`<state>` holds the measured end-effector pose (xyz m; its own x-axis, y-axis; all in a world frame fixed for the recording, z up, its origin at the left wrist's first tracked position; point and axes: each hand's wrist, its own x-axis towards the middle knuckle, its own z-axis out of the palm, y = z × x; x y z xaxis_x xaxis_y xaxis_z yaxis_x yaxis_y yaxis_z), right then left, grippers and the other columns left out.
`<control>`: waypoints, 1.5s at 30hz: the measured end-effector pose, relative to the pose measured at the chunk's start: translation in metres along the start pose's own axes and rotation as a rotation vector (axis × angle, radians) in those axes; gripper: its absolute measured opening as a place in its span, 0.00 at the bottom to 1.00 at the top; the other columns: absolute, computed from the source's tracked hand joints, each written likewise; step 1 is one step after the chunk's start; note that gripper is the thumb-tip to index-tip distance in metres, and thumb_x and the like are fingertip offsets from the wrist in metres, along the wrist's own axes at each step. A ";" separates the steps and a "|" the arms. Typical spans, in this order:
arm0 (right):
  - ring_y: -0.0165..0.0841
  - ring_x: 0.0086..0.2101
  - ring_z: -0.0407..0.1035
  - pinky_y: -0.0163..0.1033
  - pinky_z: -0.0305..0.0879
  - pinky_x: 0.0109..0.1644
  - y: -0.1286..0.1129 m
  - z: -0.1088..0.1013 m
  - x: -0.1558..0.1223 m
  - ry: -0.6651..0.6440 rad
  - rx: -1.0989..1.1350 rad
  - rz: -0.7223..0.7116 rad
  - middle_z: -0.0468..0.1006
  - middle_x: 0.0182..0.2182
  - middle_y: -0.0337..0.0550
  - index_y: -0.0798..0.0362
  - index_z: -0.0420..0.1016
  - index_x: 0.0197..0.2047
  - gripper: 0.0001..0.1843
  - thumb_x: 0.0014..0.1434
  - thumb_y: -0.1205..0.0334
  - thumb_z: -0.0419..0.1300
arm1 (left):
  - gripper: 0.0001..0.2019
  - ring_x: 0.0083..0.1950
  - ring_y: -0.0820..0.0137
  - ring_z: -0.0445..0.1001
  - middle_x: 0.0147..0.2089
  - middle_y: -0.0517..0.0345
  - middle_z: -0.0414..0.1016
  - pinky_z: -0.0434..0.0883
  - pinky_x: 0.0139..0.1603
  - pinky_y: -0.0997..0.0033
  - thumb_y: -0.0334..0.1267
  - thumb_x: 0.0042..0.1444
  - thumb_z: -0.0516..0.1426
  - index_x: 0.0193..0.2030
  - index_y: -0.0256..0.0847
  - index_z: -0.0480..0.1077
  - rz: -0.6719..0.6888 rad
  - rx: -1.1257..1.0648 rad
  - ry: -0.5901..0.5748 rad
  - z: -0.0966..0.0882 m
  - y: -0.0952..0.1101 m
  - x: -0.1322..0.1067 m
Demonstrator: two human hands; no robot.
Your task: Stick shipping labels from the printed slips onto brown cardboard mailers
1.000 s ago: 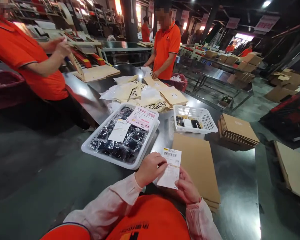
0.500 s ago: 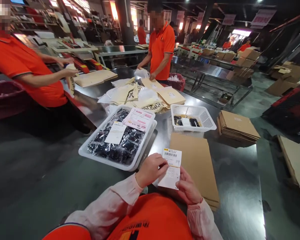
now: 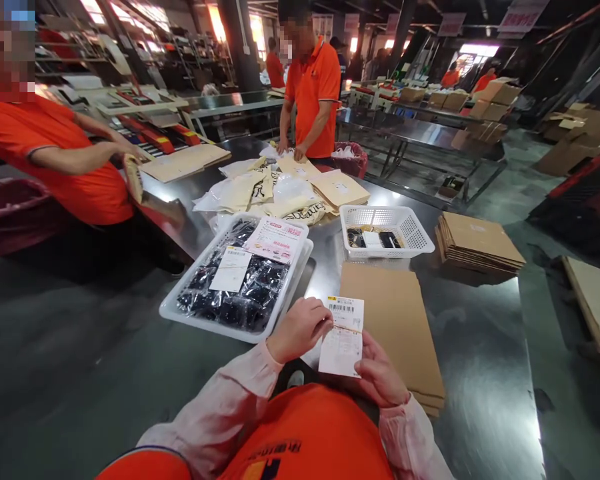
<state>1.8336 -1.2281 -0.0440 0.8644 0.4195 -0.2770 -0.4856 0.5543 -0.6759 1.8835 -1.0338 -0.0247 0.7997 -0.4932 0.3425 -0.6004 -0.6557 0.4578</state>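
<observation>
A bundle of white shipping labels point(image 3: 341, 353) with printed barcodes is held upright in front of me, tilted slightly. My right hand point(image 3: 381, 372) grips its lower right side, thumb on the front face. At the left edge my left hand point(image 3: 303, 328) pinches a thin rubber band point(image 3: 349, 329) that runs across the labels. Under and beyond the labels lies a stack of flat brown cardboard point(image 3: 387, 313). To the left stands a white tray point(image 3: 173, 308) of small black items in clear plastic bags point(image 3: 245, 310), with another label bundle point(image 3: 231, 269) and a pink-printed sheet point(image 3: 275, 239) on top.
A white perforated basket point(image 3: 415, 233) with small boxed items sits ahead. More folded cardboard point(image 3: 480, 247) is near the table's right edge. Padded mailers and plastic bags point(image 3: 280, 190) lie at the far end. Two co-workers in orange shirts point(image 3: 313, 87) stand at the table's far and left sides.
My left fingers have drawn the rubber band slightly upward and outward from the labels. The right hand keeps its hold. The co-worker at left has lowered their hands, moving a mailer down.
</observation>
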 end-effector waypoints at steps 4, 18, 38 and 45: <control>0.42 0.50 0.72 0.46 0.68 0.54 0.001 -0.001 0.000 -0.001 0.032 0.002 0.80 0.46 0.40 0.48 0.75 0.50 0.36 0.34 0.78 0.58 | 0.08 0.40 0.67 0.69 0.35 0.55 0.73 0.63 0.40 0.66 0.35 0.65 0.52 0.36 0.39 0.70 0.005 -0.014 -0.004 0.002 0.001 -0.001; 0.36 0.42 0.74 0.34 0.68 0.39 0.001 -0.006 0.005 0.035 0.010 -0.012 0.81 0.44 0.39 0.48 0.75 0.48 0.36 0.32 0.79 0.56 | 0.08 0.37 0.66 0.69 0.33 0.55 0.73 0.62 0.37 0.66 0.35 0.63 0.53 0.34 0.39 0.70 0.077 0.019 0.043 0.015 0.007 0.002; 0.39 0.47 0.73 0.46 0.65 0.57 0.005 -0.010 0.005 0.117 0.236 0.003 0.82 0.40 0.43 0.51 0.78 0.40 0.15 0.48 0.57 0.68 | 0.10 0.35 0.67 0.69 0.32 0.56 0.73 0.63 0.37 0.67 0.35 0.64 0.52 0.33 0.38 0.71 0.176 0.035 0.067 0.020 0.014 0.005; 0.40 0.53 0.70 0.45 0.59 0.64 0.004 -0.008 0.004 0.098 0.291 0.046 0.81 0.47 0.45 0.54 0.80 0.45 0.23 0.49 0.50 0.70 | 0.08 0.36 0.66 0.69 0.32 0.55 0.73 0.64 0.37 0.67 0.34 0.64 0.53 0.33 0.38 0.71 0.180 0.037 0.061 0.019 0.014 0.003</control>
<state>1.8367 -1.2302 -0.0532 0.8424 0.3851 -0.3770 -0.5289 0.7248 -0.4415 1.8776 -1.0559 -0.0329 0.6775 -0.5693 0.4658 -0.7324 -0.5810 0.3551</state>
